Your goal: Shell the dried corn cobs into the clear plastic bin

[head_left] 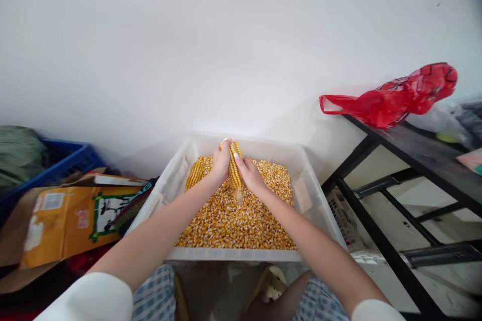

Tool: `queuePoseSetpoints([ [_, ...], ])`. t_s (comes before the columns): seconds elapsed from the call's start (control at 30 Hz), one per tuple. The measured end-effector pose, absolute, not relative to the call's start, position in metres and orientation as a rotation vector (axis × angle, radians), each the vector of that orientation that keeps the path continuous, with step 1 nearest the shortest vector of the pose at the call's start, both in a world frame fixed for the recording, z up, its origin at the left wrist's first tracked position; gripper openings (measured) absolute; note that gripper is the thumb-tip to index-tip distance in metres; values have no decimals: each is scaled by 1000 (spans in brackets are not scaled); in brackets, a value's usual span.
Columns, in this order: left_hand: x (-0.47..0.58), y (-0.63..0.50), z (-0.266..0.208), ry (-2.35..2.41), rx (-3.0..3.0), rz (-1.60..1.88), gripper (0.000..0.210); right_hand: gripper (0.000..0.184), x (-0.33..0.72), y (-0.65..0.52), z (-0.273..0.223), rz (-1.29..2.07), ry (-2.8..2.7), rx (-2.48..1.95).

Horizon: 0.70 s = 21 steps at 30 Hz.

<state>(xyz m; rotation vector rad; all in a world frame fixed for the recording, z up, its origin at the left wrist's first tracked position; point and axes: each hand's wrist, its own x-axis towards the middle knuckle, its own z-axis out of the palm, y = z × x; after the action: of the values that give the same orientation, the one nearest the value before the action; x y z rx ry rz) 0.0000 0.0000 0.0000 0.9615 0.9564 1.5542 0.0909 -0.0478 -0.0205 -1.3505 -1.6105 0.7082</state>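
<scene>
Both my hands are closed around a yellow ear of corn (pixel 234 173) above a translucent white plastic bin (pixel 248 255). My left hand (pixel 221 160) grips its left side near the upper end. From the right, my right hand (pixel 249 173) wraps it, with the thumb lying along the kernels. The ear tilts so that its pale butt end points down toward me. Rows of kernels still cover the part that shows; whether a second ear is behind it, I cannot tell. Loose kernels (pixel 233 225) fill the bin's bottom, and another ear (pixel 195 173) lies at its left side.
A cardboard box (pixel 75 215) and a blue crate (pixel 71 155) stand left of the bin. To the right is a black metal-framed table (pixel 429 150) with a red plastic bag (pixel 399 93) on it. A white wall (pixel 226 50) rises behind. My legs are below the bin's near edge.
</scene>
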Motion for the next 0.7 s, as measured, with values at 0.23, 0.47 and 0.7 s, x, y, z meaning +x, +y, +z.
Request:
queuePoseSetpoints([
  [0.23,4,-7,-4,958,976,1548,34,57,89,-54,-21,622,-1647,-1448],
  [0.47,5,-7,-5,911,971,1508,37,61,92,-51,-22,651,-1619,-1396],
  [0.7,10,-9,-7,928,1097,1527,39,56,94,-54,-15,586,-1596,-1418],
])
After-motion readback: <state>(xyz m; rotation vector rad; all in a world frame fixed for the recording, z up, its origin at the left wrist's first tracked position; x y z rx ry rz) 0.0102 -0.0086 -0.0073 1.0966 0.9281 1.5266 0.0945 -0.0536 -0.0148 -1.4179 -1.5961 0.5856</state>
